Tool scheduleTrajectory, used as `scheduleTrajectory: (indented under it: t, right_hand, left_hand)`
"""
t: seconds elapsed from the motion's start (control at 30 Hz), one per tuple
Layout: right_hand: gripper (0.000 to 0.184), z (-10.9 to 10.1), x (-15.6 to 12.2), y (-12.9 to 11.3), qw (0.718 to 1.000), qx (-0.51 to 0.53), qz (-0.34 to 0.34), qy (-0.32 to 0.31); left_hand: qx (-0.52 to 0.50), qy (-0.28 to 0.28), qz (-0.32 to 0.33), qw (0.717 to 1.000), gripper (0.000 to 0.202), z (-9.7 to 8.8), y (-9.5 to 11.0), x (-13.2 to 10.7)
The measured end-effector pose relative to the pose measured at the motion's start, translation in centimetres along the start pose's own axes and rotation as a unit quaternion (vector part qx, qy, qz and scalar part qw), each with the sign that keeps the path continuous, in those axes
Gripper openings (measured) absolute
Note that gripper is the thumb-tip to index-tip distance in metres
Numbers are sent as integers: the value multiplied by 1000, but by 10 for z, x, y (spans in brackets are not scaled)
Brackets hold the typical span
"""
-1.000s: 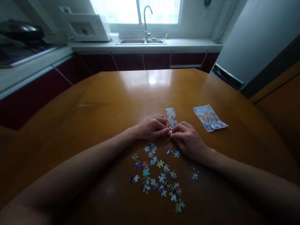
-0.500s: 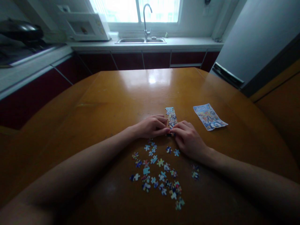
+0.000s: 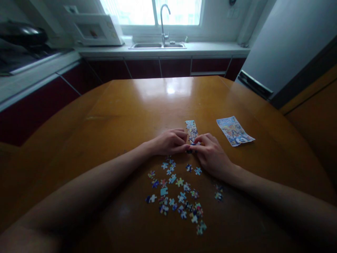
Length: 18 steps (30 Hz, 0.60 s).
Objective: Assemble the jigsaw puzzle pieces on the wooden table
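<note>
At the top middle of the frame, a bright window (image 3: 151, 12) stands above a metal sink (image 3: 146, 45) with a tall curved faucet (image 3: 162, 26). The pale worktop (image 3: 210, 46) runs over dark red cabinets (image 3: 142, 68). A white microwave (image 3: 97, 30) sits toward the upper left; farther left, a black pan (image 3: 23, 33) rests on a dark stove (image 3: 15, 63). At the upper right stands a grey refrigerator (image 3: 284, 45), and an orange-brown panel (image 3: 316, 109) fills the right edge. Window light glares on the glossy wooden counter (image 3: 105, 105).

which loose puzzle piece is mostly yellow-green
The puzzle piece near the scatter's middle, up and right of the plain turquoise piece; its neighbours look blue, white or multicoloured.
</note>
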State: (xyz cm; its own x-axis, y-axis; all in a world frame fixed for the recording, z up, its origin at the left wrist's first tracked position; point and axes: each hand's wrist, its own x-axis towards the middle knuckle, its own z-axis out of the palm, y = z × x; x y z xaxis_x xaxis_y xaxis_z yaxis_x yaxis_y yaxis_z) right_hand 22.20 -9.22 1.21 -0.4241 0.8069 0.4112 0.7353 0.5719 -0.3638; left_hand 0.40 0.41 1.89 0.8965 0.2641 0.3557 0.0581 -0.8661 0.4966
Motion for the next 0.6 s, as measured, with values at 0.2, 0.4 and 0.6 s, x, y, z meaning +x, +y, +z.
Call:
scheduleTrajectory:
  t: [0.2, 0.4, 0.6]
  right_hand:
    - [24, 0, 0, 0, 1000, -7, 1, -9]
    - [23, 0, 1, 0, 1000, -2, 1, -5]
    - [22, 2, 0, 1, 1000, -2, 2, -3]
  left_hand:
    - [-8, 24, 7, 1000, 42, 0, 0, 0]
    - [-8, 11, 1, 1000, 44, -1, 0, 1]
    - [-6, 11, -3, 1000, 43, 0, 0, 1]
